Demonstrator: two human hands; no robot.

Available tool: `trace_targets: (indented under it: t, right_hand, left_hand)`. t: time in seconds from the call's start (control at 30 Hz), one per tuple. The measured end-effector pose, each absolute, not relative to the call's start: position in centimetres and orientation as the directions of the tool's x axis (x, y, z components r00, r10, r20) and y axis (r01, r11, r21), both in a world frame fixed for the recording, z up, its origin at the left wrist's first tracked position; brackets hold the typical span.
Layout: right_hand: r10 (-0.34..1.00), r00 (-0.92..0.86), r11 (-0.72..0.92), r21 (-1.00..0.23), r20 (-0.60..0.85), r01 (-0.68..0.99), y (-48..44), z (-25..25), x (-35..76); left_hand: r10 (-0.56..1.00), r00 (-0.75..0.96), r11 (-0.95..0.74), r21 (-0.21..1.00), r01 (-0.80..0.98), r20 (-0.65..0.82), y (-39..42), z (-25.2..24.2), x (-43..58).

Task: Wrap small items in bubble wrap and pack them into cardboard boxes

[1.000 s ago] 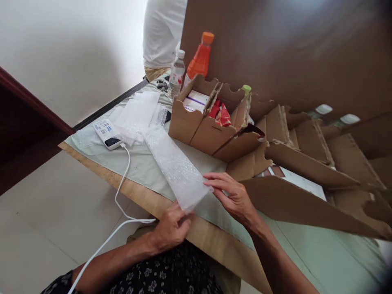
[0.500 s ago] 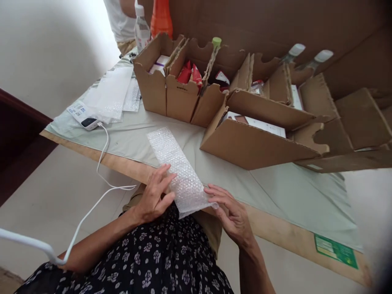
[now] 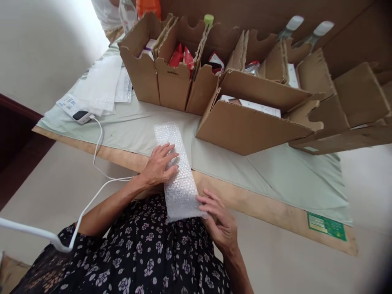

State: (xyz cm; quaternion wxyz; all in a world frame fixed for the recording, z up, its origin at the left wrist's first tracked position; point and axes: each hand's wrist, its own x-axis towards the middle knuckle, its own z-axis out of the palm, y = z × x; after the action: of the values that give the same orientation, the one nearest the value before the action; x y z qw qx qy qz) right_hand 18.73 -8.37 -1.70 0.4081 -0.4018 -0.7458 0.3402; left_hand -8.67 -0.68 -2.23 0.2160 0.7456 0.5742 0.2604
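Note:
A long clear bubble-wrap bag (image 3: 181,196) lies over the table's front edge, its near end sticking out above my lap. My left hand (image 3: 159,166) rests on its left side with fingers outstretched and apart, the palm side down. At the lower right corner, my right hand (image 3: 221,223) grips the bubble-wrap bag between thumb and fingers. Whether anything is inside the bag I cannot tell.
Cardboard bins (image 3: 177,87) holding packets and boxes line the back, with a wider cardboard bin (image 3: 251,128) in front. More bubble-wrap bags (image 3: 102,83) and a white device (image 3: 82,116) with a cable (image 3: 99,139) lie left. A person (image 3: 105,14) stands beyond.
The bubble-wrap bag has turned to lie more nearly straight away from me. My left hand has moved further up and over it; my right hand has stayed at its lower right corner.

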Motion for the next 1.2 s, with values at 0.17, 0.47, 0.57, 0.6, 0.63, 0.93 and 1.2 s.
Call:
trace_targets:
  t: [0.17,0.47,0.57,0.6,0.63,0.93,1.2]
  right_hand:
    - [0.901,-0.291,0.406,-0.864,0.323,0.297,-4.5,0.9,15.1]
    - [0.952,-0.26,0.291,-0.73,0.16,0.618,4.2,-3.5,8.7]
    - [0.934,-0.234,0.355,-0.644,0.269,0.678,3.6,-4.0,9.3]
    - [0.916,-0.236,0.393,-0.614,0.324,0.685,3.0,-3.8,9.9]
    - [0.89,-0.261,0.443,-0.581,0.373,0.683,2.2,-3.5,10.5]
    - [0.662,-0.725,0.733,-0.363,0.188,0.575,-0.8,-2.8,13.8]
    - [0.689,-0.699,0.67,-0.535,0.19,0.514,0.9,-2.3,12.6]
  left_hand:
    - [0.989,0.147,-0.006,0.99,0.138,-0.014,-5.2,-1.4,-10.7]
    - [0.975,-0.203,0.139,0.956,0.26,-0.087,-4.5,-2.4,-8.4]
    - [0.971,-0.231,0.177,0.847,0.501,-0.067,-3.1,-2.3,-8.6]
    - [0.971,-0.228,0.191,0.808,0.557,-0.073,-2.8,-2.2,-8.7]
    - [0.971,-0.224,0.203,0.772,0.602,-0.08,-2.6,-2.2,-8.9]
    - [0.974,-0.181,0.227,0.528,0.818,-0.139,-1.0,-1.8,-8.8]
    - [0.943,0.124,-0.287,0.569,0.771,0.309,-5.2,-0.2,-9.9]
